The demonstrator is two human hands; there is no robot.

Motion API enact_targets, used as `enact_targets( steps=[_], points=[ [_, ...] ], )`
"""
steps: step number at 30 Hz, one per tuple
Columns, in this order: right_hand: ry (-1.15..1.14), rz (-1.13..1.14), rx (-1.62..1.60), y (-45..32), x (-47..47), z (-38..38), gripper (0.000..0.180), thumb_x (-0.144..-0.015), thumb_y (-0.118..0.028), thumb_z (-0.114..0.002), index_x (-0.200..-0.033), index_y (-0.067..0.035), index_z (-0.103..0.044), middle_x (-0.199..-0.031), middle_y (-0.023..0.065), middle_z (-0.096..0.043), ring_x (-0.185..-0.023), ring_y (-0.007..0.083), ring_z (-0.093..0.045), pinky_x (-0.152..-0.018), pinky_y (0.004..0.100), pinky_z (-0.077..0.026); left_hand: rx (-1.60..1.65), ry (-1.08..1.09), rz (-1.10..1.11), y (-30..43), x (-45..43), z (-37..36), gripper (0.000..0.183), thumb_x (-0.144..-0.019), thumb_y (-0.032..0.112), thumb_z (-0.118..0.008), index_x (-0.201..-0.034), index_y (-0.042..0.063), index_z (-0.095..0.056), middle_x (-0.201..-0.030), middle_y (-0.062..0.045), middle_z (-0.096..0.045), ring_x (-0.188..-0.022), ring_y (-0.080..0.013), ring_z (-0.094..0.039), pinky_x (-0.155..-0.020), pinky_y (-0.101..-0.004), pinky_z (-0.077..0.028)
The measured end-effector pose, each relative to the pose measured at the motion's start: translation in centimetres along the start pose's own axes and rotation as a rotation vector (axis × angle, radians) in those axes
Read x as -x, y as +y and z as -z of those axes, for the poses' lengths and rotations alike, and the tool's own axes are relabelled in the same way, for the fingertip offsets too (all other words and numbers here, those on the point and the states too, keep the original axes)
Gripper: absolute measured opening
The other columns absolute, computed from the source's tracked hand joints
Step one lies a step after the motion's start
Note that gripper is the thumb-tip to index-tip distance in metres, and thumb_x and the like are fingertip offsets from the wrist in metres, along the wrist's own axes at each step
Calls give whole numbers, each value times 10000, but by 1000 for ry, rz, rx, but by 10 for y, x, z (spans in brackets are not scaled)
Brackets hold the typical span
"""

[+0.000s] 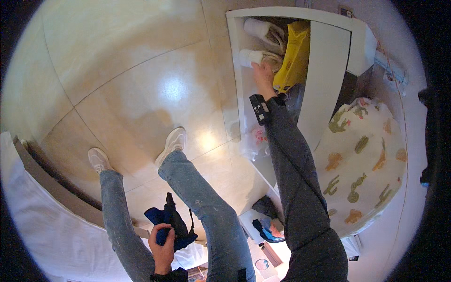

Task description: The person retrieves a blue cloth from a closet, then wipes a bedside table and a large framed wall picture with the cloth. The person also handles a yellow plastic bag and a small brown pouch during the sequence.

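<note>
My right hand (pixel 264 77) reaches into a white cabinet and rests its fingers on a slipper (pixel 252 57) with a pale, light end. A second, similar slipper (pixel 256 28) lies farther back in the cabinet. Beside them is a yellow plastic bag (pixel 294 53). My left hand (pixel 163 246) is closed around a bundle of dark blue and black cloth (pixel 174 222), held low between my legs. Whether the right fingers grip the slipper is hard to see.
The white cabinet (pixel 326 63) stands beside a cushion or seat with a cactus print (pixel 366 155). Folded coloured cloth (pixel 269 229) lies in a low open compartment near my right leg. A bed with a white cover (pixel 53 225) is at the left.
</note>
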State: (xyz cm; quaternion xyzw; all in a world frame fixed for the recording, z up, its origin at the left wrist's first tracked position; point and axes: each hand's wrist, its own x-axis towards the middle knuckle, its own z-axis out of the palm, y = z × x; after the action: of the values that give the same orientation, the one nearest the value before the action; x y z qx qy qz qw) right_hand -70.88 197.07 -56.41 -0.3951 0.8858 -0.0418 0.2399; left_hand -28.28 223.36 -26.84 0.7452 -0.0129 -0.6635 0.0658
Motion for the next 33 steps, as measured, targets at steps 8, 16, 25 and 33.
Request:
enact_targets(
  steps=[8, 16, 25, 33],
  points=[
    [-645, -57, -305, 27, 87, -34, 207, -845, -210, -646, -921, -20, -672, -705, 85, -669, -624, 172, -636, -586, 305, -504, 80, -28, -77, -14, -2, 2, 109, -853, 3, -649, -954, 22, -612, -822, -15, -605, -729, -93, -581, -654, -235, -469],
    [-993, -11, -315, 14, 348, -58, 248, -851, -260, -579, -840, -24, -657, -732, 127, -659, -622, 229, -633, -602, 362, -491, 130, -87, -130, -46, -8, 7, 119, -857, 13, -648, -970, 26, -611, -827, -21, -609, -735, -101, -585, -671, -248, -475],
    [-1446, -610, -828, -104, 511, 76, 565, -940, -390, -588, -1411, -128, -417, -1216, 97, -592, -1069, 170, -595, -960, 311, -469, 348, -276, -416, 15, 86, 96, 210, -891, 7, -601, -1100, 35, -591, -968, -35, -626, -923, -121, -586, -809, -258, -493],
    [-1088, -3, -1000, -203, 606, 167, 444, -942, -252, -555, -1327, -36, -509, -1191, 72, -606, -1070, 164, -565, -940, 300, -441, -180, -682, -799, 52, 194, 173, 342, -839, 25, -621, -1174, 30, -556, -1126, -84, -595, -1061, -180, -559, -945, -312, -432]
  ],
)
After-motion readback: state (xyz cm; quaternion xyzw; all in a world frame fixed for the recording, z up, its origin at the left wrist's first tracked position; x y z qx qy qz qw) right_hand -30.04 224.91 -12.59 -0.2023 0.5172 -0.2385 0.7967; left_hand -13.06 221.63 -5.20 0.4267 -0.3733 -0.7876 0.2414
